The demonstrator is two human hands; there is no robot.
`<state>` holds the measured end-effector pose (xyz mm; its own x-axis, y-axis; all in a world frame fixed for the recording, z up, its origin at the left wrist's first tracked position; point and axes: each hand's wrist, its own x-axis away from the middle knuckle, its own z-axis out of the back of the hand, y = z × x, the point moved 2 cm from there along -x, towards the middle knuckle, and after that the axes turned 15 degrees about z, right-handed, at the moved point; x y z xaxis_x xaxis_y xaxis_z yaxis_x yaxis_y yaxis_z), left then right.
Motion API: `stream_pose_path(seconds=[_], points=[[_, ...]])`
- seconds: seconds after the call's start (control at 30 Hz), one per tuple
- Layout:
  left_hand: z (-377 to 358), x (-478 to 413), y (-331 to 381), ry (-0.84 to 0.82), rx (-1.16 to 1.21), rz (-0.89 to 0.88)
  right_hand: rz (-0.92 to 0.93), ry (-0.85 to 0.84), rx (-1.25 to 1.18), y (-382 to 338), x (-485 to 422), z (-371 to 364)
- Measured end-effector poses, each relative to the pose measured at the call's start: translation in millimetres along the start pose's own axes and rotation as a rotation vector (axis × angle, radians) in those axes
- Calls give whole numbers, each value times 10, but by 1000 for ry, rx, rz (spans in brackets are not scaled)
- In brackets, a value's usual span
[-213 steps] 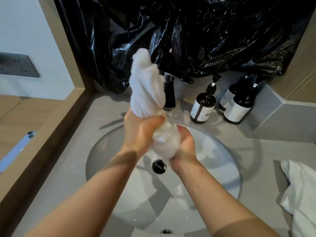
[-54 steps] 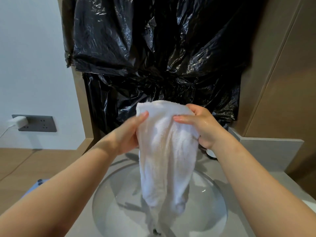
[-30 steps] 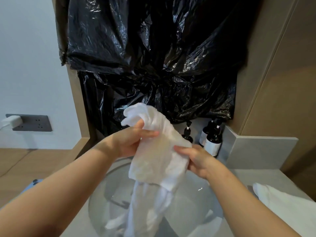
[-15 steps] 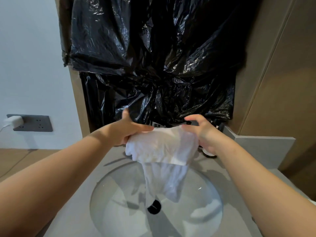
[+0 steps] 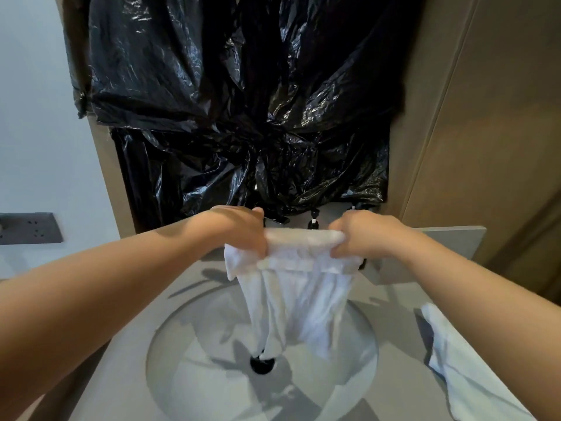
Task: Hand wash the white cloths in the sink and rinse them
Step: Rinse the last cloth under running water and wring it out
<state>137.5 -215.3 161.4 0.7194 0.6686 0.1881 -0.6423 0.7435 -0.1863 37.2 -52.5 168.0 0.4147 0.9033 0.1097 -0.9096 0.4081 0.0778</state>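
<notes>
Black plastic sheeting [image 5: 243, 117] is hanging over the wall beyond both hands, crinkled and shining. Below the hands a grey counter [image 5: 127, 375] is carrying a round sink [image 5: 212, 375], which is sitting directly under them. A white cloth [image 5: 297, 293] is stretching between the two hands. Its top edge is bunching into a roll from fist to fist, and the rest is hanging in folds over the basin, its lowest tip lining up with the drain [image 5: 262, 363] from where I stand. A second white cloth [image 5: 461, 366] is lying crumpled on the counter, below and right of the right hand and well apart from it. The left hand [image 5: 239, 232] is gripping the left end of the roll with its fingers curled round it. The right hand [image 5: 361, 238] is clutching the right end the same way. A grey socket plate [image 5: 30, 227] is sitting on the wall far to the left of the left hand. Two pump tops [image 5: 314, 214] are poking up just beyond the cloth, between the hands. The bottles beneath are hiding behind it, so I am reading no label.
</notes>
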Motion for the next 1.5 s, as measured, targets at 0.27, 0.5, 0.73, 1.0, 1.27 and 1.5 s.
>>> stream_pose_path(seconds=[0.27, 0.5, 0.73, 1.0, 1.27, 1.5], points=[[186, -207, 375, -422, 998, -151, -294, 407, -731, 696, 364, -24], [399, -177, 1375, -207, 1294, -363, -412, 921, -825, 1335, 854, -34], [197, -30, 2215, 126, 1200, -526, -383, 1060, -475, 1729, 1544, -384], [-1024, -55, 2632, -709, 480, -423, -481, 20, -1006, 1823, 1873, -1749], [-1237, -141, 2869, -775, 1009, 148, -970, 422, -1286, 2089, 1621, -1978], [-1013, -91, 3013, -616, 1160, 90, -727, 551, -1181, 2170, 1373, -1909]])
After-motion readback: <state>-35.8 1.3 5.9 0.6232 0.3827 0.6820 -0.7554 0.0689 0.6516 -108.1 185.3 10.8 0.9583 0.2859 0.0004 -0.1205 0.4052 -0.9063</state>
